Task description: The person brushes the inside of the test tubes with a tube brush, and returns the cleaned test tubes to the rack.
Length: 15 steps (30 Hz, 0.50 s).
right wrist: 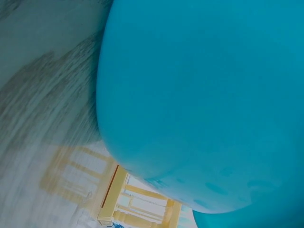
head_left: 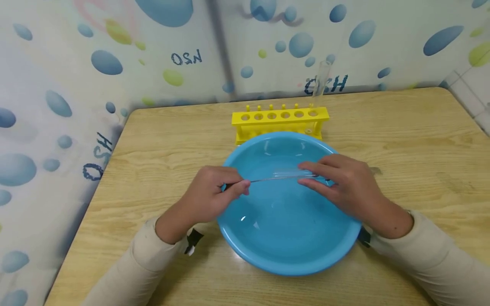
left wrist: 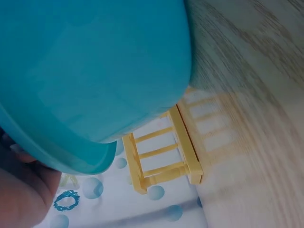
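Note:
My left hand [head_left: 210, 193] pinches one end of a thin metal wire rod [head_left: 273, 178] between thumb and fingers. The rod stretches rightward over a round blue basin [head_left: 287, 267] to my right hand [head_left: 350, 185]. That hand holds a clear glass test tube [head_left: 287, 173] lying nearly level above the basin, thumb below and fingers above. The rod overlaps the tube in the head view, and its far end is hidden by the right fingers. In the left wrist view, part of the left hand [left wrist: 23, 202] shows beside the basin rim; the right wrist view shows the basin wall [right wrist: 199, 104].
Behind the basin stands a yellow test tube rack [head_left: 281, 117] with one upright glass tube [head_left: 322, 80] at its right end. Everything stands on a wooden table [head_left: 168, 144] against a spotted wall covering [head_left: 245, 51].

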{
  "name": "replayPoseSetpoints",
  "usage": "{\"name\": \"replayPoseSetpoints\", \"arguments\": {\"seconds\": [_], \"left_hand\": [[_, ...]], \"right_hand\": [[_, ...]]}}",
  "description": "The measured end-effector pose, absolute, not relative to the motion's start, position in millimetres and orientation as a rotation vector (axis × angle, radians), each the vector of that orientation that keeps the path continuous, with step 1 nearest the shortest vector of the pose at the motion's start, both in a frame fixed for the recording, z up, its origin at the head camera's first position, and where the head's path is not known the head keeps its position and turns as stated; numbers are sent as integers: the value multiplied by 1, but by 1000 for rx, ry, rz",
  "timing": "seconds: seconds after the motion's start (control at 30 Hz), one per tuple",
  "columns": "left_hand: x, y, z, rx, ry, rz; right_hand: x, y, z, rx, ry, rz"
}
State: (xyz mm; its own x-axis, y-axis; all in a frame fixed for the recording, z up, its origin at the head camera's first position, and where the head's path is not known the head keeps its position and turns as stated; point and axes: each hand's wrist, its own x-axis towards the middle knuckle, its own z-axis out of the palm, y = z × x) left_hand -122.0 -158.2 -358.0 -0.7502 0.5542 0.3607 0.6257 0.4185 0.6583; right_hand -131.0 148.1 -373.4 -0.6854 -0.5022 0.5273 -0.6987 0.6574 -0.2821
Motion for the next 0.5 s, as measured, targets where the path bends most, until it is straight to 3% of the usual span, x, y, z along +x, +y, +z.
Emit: {"name": "replayPoseSetpoints", "arguments": {"seconds": [0.5], "left_hand": [[-122,-166,-343,-728,-2736,-1786]], "right_hand": [[-129,142,-372,974,-2443,652]]}}
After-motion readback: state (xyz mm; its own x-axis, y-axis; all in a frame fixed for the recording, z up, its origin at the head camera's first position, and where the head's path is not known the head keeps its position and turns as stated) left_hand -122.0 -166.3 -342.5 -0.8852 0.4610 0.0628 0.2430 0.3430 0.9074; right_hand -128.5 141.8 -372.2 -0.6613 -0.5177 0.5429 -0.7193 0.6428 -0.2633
